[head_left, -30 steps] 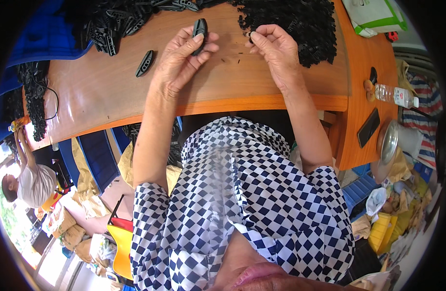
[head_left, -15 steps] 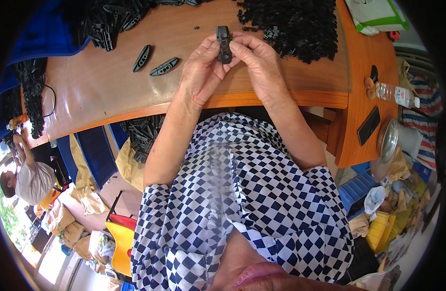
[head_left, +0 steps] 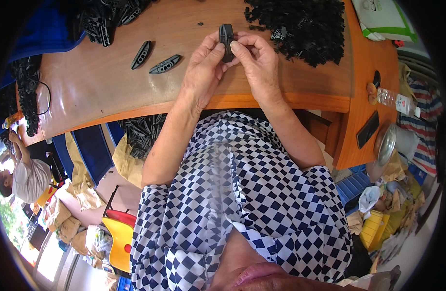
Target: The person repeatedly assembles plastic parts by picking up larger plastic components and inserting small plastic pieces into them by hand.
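Note:
Above the far half of the wooden table (head_left: 101,87), a black oblong plastic part (head_left: 226,35) stands upright between my two hands. My left hand (head_left: 202,65) grips its left side, the thumb along the edge. From the other side my right hand (head_left: 259,63) holds it, with the thumb pressed on its face. Fingers hide the part's lower and back areas. To the left lie two loose boat-shaped black plastic parts, one tilted (head_left: 141,55) and one flatter (head_left: 165,64). A big heap of small black pieces (head_left: 300,29) spreads just right of my hands.
More black parts (head_left: 104,22) are piled at the far left beside a blue bin (head_left: 43,29). On the right are a phone (head_left: 368,130), a plastic bottle (head_left: 396,100) and a metal bowl (head_left: 387,143). Another person (head_left: 31,179) sits at the left, near a yellow chair (head_left: 118,242).
My right thumb has shifted a little up and across the face of the black part. Both hands keep hold of it, and the whole view has moved slightly.

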A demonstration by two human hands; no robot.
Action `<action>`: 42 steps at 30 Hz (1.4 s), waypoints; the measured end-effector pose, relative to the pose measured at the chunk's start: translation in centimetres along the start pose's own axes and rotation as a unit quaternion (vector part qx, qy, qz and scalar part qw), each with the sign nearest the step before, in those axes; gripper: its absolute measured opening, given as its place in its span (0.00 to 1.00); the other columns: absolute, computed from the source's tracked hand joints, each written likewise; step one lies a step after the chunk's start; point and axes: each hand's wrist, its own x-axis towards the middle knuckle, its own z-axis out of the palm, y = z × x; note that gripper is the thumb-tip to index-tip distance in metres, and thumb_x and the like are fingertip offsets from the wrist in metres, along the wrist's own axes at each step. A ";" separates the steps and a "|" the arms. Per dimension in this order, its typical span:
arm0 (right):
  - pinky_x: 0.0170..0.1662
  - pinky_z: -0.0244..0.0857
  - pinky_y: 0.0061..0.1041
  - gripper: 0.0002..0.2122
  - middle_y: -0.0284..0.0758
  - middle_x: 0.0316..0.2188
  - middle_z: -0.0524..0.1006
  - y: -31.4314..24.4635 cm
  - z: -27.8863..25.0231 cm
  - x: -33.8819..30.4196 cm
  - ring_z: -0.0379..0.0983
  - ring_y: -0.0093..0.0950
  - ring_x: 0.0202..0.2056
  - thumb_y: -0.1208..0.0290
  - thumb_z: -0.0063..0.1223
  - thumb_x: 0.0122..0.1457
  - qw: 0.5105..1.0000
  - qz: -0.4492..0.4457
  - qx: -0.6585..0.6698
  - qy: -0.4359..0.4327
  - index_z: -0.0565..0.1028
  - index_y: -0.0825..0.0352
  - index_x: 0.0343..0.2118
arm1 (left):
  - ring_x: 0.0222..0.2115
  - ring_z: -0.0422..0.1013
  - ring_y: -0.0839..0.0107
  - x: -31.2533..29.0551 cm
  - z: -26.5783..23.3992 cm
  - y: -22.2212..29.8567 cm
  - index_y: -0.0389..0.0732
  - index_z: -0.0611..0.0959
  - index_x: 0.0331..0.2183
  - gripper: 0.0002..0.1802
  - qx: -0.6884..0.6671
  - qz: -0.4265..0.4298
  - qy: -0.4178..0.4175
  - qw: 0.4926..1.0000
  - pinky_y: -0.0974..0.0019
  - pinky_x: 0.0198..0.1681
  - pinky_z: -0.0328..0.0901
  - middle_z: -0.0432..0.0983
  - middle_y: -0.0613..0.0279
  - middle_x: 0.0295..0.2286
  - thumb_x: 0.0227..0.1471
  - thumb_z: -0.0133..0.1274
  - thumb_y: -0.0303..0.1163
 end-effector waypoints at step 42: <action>0.37 0.72 0.19 0.13 0.38 0.35 0.79 -2.2 -1.5 0.8 0.76 0.21 0.35 0.74 0.56 0.57 0.983 0.117 -0.027 -0.136 0.71 0.70 0.44 | 0.42 0.72 0.74 -1.0 -0.4 2.7 0.41 0.56 0.59 0.32 0.347 -0.009 -0.099 0.933 0.69 0.46 0.68 0.76 0.57 0.39 0.57 0.51 0.23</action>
